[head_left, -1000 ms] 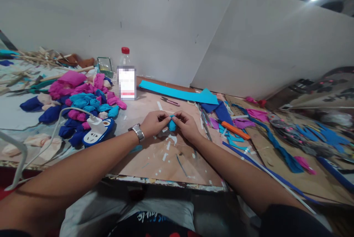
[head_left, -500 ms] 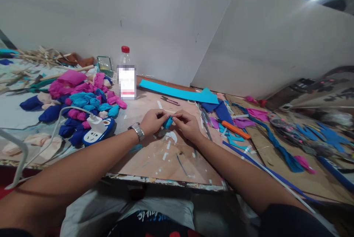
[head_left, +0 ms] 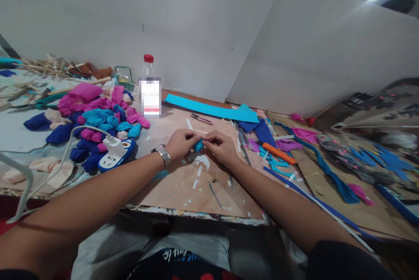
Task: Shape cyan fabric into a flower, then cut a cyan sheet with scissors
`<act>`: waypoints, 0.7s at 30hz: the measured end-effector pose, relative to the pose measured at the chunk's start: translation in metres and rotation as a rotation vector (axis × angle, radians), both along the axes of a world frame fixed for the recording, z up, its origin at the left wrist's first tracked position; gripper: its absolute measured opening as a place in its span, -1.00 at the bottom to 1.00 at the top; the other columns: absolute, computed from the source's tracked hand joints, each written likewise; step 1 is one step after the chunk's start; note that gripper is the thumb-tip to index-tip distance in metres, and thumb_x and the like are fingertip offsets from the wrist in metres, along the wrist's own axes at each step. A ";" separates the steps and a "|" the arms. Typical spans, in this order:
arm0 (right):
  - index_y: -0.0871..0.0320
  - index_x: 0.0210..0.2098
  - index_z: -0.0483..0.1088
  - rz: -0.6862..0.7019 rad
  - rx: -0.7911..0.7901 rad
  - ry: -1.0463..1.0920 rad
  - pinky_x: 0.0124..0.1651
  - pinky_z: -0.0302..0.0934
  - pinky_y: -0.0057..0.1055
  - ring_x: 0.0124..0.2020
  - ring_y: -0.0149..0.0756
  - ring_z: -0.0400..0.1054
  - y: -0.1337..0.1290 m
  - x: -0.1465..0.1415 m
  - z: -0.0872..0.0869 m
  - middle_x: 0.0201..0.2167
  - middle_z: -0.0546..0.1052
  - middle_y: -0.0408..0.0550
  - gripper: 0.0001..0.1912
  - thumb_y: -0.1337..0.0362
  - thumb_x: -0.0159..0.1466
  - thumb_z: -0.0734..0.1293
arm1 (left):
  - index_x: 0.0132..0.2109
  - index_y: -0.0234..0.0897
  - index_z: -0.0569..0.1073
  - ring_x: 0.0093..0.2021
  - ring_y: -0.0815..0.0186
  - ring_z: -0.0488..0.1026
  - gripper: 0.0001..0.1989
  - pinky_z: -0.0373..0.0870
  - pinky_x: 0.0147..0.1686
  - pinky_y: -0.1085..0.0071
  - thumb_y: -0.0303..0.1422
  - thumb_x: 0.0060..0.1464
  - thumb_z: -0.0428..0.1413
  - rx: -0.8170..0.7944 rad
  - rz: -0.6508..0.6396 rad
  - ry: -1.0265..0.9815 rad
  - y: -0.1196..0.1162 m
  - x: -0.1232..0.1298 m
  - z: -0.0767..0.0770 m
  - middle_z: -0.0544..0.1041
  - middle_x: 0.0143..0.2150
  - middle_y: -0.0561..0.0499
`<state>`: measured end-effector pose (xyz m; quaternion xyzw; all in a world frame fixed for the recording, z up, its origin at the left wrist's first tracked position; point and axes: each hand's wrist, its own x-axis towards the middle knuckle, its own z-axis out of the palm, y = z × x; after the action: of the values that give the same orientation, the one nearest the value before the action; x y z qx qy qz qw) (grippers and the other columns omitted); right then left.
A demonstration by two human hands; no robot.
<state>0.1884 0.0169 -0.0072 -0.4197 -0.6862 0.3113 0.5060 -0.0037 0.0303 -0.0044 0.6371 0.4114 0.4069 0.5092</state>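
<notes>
A small bunched piece of blue crepe paper (head_left: 198, 145) is held over the middle of the table. My left hand (head_left: 182, 144) pinches it from the left, thumb and fingertips closed on it; a silver watch is on that wrist. My right hand (head_left: 220, 145) meets it from the other side, its thumb and forefinger pinched at the paper's right edge. Fingers cover part of the piece. Beyond the hands lies a pair of thread snips (head_left: 202, 119). Farther back rests a long bright blue paper strip (head_left: 203, 106).
Pink, blue and cream crepe-paper bundles (head_left: 100, 116) are heaped on the left, by a blue-and-white power strip (head_left: 116, 156) with a cable. A red-capped bottle (head_left: 149, 97) stands near the wall. At right lie an orange utility knife (head_left: 278, 153) and paper strips on cardboard (head_left: 322, 184).
My fingers have shifted slightly around the blue crepe paper, which now looks rounder and more tightly bunched. Both arms stay nearly in place.
</notes>
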 end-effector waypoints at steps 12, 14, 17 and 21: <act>0.11 -0.14 0.58 0.044 -0.196 0.122 -0.17 0.38 -0.28 -0.23 -0.20 0.48 -0.003 -0.002 -0.003 -0.23 0.62 -0.01 -0.65 0.04 0.17 0.51 | -0.17 -0.33 0.57 -0.37 0.32 0.51 -0.67 0.42 -0.35 0.45 -0.13 0.21 0.11 0.210 -0.071 0.099 -0.003 0.000 0.001 0.62 -0.30 -0.04; 0.10 -0.18 0.60 0.045 -0.202 0.122 -0.12 0.39 -0.24 -0.19 -0.16 0.49 -0.003 -0.003 -0.003 -0.20 0.63 0.01 -0.68 0.04 0.17 0.51 | -0.15 -0.32 0.58 -0.31 0.29 0.53 -0.67 0.45 -0.28 0.41 -0.14 0.22 0.10 0.255 -0.065 0.140 -0.002 0.000 0.000 0.63 -0.26 -0.05; 0.12 -0.27 0.61 0.007 -0.208 0.124 -0.14 0.38 -0.25 -0.26 -0.18 0.48 -0.002 -0.003 -0.002 -0.28 0.63 -0.02 -0.71 0.05 0.13 0.54 | -0.13 -0.31 0.58 -0.25 0.25 0.54 -0.67 0.45 -0.23 0.39 -0.14 0.22 0.09 0.272 -0.063 0.155 -0.002 0.000 0.000 0.63 -0.22 -0.07; 0.13 -0.32 0.57 -0.021 -0.233 0.145 -0.22 0.32 -0.32 -0.35 -0.27 0.41 -0.002 -0.004 0.001 -0.37 0.58 -0.09 -0.72 0.06 0.11 0.54 | -0.10 -0.31 0.56 -0.27 0.28 0.54 -0.68 0.45 -0.26 0.42 -0.15 0.21 0.11 0.235 -0.112 0.111 -0.004 0.000 0.003 0.63 -0.20 -0.06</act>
<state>0.1843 0.0148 -0.0066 -0.4592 -0.6027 0.4132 0.5052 -0.0036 0.0264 -0.0012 0.7360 0.3520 0.3874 0.4294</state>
